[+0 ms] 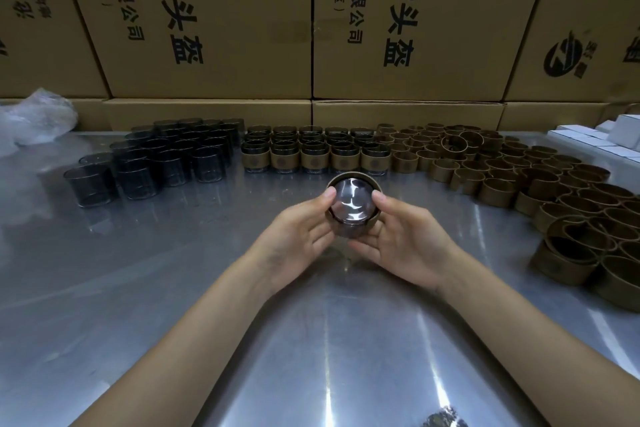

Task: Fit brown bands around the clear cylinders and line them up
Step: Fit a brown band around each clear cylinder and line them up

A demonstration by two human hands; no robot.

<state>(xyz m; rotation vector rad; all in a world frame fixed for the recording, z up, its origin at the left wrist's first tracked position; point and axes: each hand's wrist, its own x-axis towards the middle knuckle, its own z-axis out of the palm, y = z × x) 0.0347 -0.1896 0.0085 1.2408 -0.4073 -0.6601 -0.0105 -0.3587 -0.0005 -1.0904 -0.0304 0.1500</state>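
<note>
On the worktop, the bare cylinders stand in a cluster at the far left, the banded cylinders in rows just to their right, and the loose bands spread from there along the right side. Nearer than the rows, the left hand and right hand hold one cylinder with a band round it between them. Stacked cartons rise behind everything, a plastic bag lies at the far left and small boxes at the far right.
</note>
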